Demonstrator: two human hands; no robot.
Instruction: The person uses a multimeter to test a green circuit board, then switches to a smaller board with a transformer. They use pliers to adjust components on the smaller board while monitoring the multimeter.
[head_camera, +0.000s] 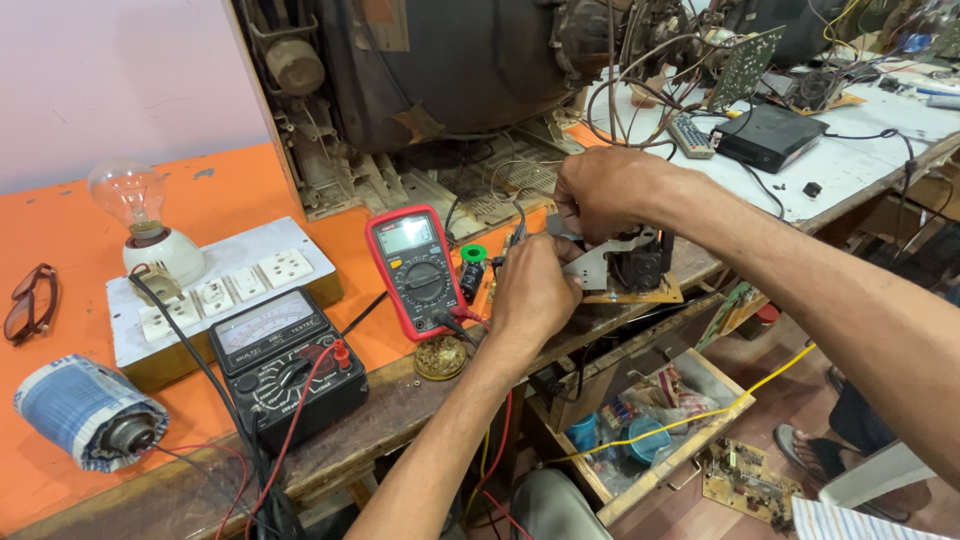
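Note:
My left hand (535, 290) and my right hand (605, 190) are both closed around a small circuit board assembly (630, 270) with a metal bracket and black parts, at the front edge of the orange bench (240, 190). The left hand grips it from the left and below; the right hand pinches it from above. Just left of my left hand lies a red digital multimeter (415, 265), its leads running under my wrist. What my fingertips hold exactly is hidden.
A black analog meter (285, 360) sits on the bench front, beside a white socket board (225, 285) with a bulb (135, 200). An opened old television chassis (430, 90) stands behind. Glasses (30, 300), a wrapped coil (85, 410), an open drawer of parts (650, 420) are around.

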